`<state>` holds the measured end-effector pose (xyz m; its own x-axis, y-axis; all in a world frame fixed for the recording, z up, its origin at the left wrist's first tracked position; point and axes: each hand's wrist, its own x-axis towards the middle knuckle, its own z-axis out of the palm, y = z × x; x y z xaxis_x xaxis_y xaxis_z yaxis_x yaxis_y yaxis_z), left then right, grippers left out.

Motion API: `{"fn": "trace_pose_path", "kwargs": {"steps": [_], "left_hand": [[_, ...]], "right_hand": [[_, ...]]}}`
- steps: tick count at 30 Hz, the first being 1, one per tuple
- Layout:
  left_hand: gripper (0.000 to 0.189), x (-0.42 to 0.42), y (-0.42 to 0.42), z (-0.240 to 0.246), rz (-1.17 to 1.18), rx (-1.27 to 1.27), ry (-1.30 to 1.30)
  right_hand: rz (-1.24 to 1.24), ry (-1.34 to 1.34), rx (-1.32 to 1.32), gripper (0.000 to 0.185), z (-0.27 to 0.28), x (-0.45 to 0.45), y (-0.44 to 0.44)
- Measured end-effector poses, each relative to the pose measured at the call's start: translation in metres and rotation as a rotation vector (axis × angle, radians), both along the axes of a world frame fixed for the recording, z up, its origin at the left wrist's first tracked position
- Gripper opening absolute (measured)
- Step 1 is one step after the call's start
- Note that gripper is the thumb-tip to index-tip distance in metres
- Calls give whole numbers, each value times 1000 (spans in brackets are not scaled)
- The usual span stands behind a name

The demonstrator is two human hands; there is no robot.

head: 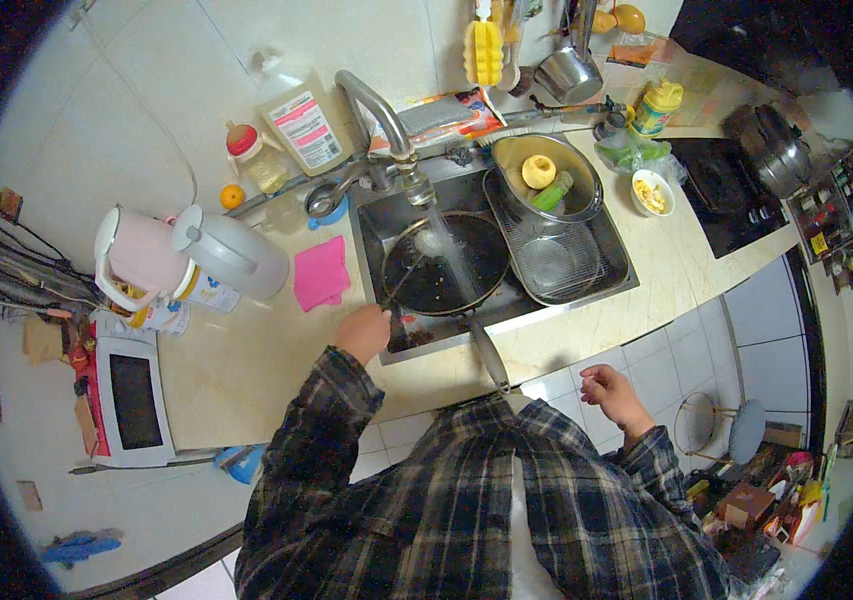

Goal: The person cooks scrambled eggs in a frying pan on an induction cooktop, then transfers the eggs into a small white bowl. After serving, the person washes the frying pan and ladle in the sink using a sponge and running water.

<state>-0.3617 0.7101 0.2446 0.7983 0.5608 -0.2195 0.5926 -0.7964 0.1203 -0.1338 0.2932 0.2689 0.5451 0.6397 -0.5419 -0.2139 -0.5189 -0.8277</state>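
My left hand (364, 335) is closed around the thin handle of a utensil (428, 243), whose round pale head lies in a dark frying pan (446, 277). The pan sits in the left side of a steel sink (402, 343), its handle over the front edge. Water runs into it from a metal faucet (389, 120). My right hand (612, 395) hangs beyond the counter's front edge, fingers loosely curled and holding nothing. On the sink's right, an oval metal basin (591, 187) with a peeled round item (539, 172) and a green vegetable (552, 192) rests over a wire basket (557, 270).
A pink cloth (322, 274) lies left of the sink. Farther left stand pitchers (235, 251) and a microwave oven (137, 401). A large soap bottle (306, 127) stands behind. To the right are a small white bowl (652, 193) and a black cooktop (726, 199).
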Motion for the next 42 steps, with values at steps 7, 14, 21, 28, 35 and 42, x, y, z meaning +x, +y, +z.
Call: {"fn": "trace_pose_path", "kwargs": {"steps": [7, 14, 21, 28, 35, 42], "left_hand": [[17, 4, 10, -36, 477, -1640, -466], [26, 6, -2, 2, 392, -818, 38], [27, -43, -27, 12, 227, -333, -149], [28, -69, -56, 46, 352, -247, -47], [23, -83, -59, 43, 428, -294, -89], [22, -54, -42, 13, 326, -227, -85]], "right_hand": [[-42, -6, -44, 20, -10, -1, -15], [299, -640, -113, 29, 43, 25, 45], [635, -1100, 349, 41, 120, 29, 192], [701, -1154, 441, 45, 117, 27, 321], [699, -1075, 339, 36, 98, 26, 365], [700, -1284, 430, 39, 109, 33, 328]]}}
